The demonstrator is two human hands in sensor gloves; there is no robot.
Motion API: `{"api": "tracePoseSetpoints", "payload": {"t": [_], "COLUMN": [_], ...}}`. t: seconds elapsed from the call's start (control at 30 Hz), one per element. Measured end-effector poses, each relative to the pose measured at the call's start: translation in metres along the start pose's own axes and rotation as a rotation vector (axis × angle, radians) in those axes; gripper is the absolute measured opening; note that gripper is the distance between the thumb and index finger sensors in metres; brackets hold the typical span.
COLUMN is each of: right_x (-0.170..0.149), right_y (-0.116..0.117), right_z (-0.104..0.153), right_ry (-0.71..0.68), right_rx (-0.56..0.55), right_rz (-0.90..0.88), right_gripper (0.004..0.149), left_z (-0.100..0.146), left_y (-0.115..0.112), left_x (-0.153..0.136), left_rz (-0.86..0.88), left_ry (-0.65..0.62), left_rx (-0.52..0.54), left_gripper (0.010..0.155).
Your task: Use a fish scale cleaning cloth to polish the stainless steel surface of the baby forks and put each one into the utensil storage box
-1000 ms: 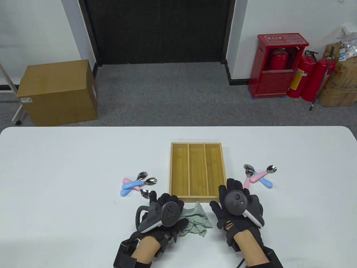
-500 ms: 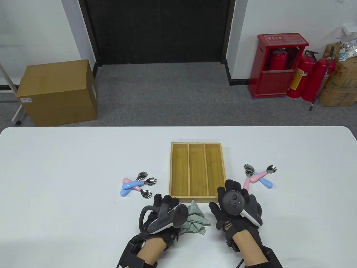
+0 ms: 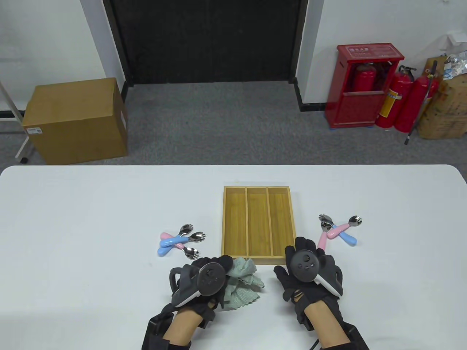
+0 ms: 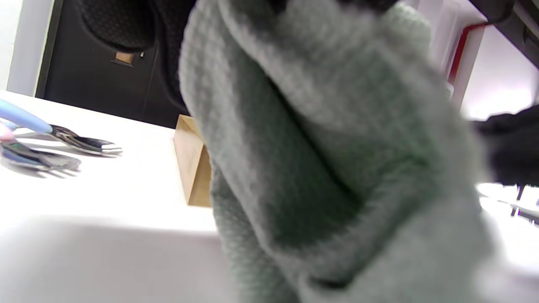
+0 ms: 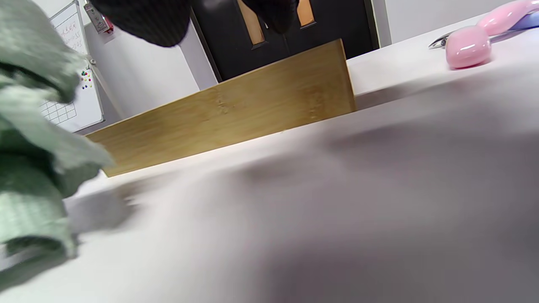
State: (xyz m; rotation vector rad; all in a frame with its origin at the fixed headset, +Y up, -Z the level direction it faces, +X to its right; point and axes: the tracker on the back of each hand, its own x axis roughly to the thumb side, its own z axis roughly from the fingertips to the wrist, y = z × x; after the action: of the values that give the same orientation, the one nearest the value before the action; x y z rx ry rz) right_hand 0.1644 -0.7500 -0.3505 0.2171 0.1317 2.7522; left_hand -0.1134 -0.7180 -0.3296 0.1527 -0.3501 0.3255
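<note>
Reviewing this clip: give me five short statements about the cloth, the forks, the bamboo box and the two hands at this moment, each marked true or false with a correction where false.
1. The left hand grips the crumpled grey-green cleaning cloth. True.
2. The three-compartment bamboo utensil box already holds one fork. False: all three compartments are empty.
3. A cluster of pink- and blue-handled baby forks lies left of the box, and another cluster right of it. True.
4. The right hand holds a pink-handled fork. False: it holds nothing, its fingers spread near the box's near right corner.
5. The cloth is draped over the box's far rim. False: it sits at the near edge, by the left hand.
</note>
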Motion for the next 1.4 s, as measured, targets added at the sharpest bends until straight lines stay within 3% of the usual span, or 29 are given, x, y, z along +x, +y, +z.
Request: {"api": "tracePoseSetpoints", "payload": {"t": [0.17, 0.27, 0.43, 0.7, 0.93, 1.17, 1.4], "right_x": [-0.017, -0.042, -0.092, -0.144, -0.167, -0.166, -0.162], "right_y": [-0.015, -0.033, -0.056, -0.081, -0.064, -0.050, -0.043], "right_z": [0.001, 0.003, 0.003, -0.022, -0.056, -0.088, -0.107], "right_ry": [0.068, 0.175, 0.373, 0.675, 0.863, 0.951, 0.965], "right_rx": [-0.046, -0.119, -0.238, -0.262, -0.194, -0.110, -0.121], "right_rz": [-0.054, -0.092, -0.167, -0.390, -0.497, -0.364, -0.353], "right_gripper": [0.072, 0.070, 0.065, 0.060, 0.065, 0.074, 0.061], "left_z": [0.005, 0.007, 0.010, 0.013, 0.017, 0.017, 0.018], "left_y": [0.011, 0.015, 0.020, 0.027, 0.030, 0.028, 0.028], "left_x": [-0.006, -0.010, -0.018, -0.025, -0.030, -0.036, -0.045], "left_rz": [0.022, 0.036, 0.078, 0.145, 0.169, 0.186, 0.206], "left_ry": [0.000, 0.000, 0.009, 0.026, 0.031, 0.050, 0.079], "left_rx": [0.041, 0.082, 0.110, 0.152, 0.186, 0.178, 0.175], "left_gripper": [0.061, 0.049, 0.044, 0.044, 0.044, 0.044, 0.044]}}
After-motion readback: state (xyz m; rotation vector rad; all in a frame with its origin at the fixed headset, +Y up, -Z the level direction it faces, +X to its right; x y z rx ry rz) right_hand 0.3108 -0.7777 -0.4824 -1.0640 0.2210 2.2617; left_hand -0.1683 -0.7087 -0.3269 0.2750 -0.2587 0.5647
